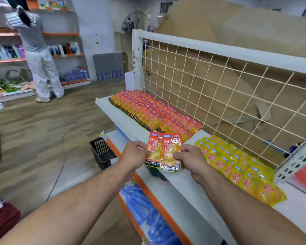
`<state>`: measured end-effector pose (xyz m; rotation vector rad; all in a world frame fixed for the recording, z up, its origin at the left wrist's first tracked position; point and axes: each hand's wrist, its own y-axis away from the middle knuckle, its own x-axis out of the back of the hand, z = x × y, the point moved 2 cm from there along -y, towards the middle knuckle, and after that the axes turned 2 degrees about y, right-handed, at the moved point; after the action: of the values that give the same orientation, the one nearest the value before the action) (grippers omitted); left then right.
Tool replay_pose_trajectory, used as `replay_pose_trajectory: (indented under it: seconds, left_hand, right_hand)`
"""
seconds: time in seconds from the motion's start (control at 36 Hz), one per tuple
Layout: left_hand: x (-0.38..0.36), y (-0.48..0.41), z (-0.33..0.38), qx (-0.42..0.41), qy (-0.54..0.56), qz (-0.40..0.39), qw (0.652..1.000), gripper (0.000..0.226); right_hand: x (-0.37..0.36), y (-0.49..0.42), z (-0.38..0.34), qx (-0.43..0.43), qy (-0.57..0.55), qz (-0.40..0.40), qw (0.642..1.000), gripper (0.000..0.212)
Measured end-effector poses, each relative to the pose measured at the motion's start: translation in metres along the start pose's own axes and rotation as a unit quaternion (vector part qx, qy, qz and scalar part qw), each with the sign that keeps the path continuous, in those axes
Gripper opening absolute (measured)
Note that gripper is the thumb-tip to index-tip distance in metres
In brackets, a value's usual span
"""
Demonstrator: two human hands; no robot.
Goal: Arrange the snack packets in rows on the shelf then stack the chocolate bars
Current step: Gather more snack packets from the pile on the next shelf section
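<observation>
Snack packets (163, 152), two orange ones marked KONCHEW, are held just above the front edge of the white shelf (182, 184). The left hand (133, 153) pinches the side of the left packet, and the right hand (191, 159) grips the right packet, which overlaps the other. Much of the arranging looks done. The orange rows (154, 112) lie overlapped in tidy lines along the far end of the shelf, up against the wire grid back (219, 85). The yellow packets (237, 167) lie in similar rows nearer on the right. A bare strip of shelf separates the two groups, and the held pair hovers close to the near end of the orange rows, probably its place. No chocolate bars are in view, so the stacking step seems not yet begun.
</observation>
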<state>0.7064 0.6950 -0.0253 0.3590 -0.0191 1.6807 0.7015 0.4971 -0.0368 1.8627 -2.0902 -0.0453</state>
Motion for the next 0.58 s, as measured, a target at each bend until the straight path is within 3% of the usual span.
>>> replay_pose_trajectory:
  seconds: [0.25,0.42,0.58]
  left_hand:
    - [-0.016,-0.069,0.003,0.010,-0.022,-0.016,1.000,0.016]
    - [-0.022,-0.124,0.007,-0.012,-0.054,-0.057,0.997,0.016]
    - [-0.025,-0.180,0.014,-0.046,-0.105,-0.115,0.987,0.021]
  right_hand:
    - [0.001,-0.053,-0.006,-0.018,0.002,0.012,1.000,0.034]
    - [-0.005,-0.085,-0.010,-0.029,0.002,0.056,0.998,0.042]
    - [-0.015,-0.107,-0.026,-0.039,-0.007,0.113,0.993,0.038]
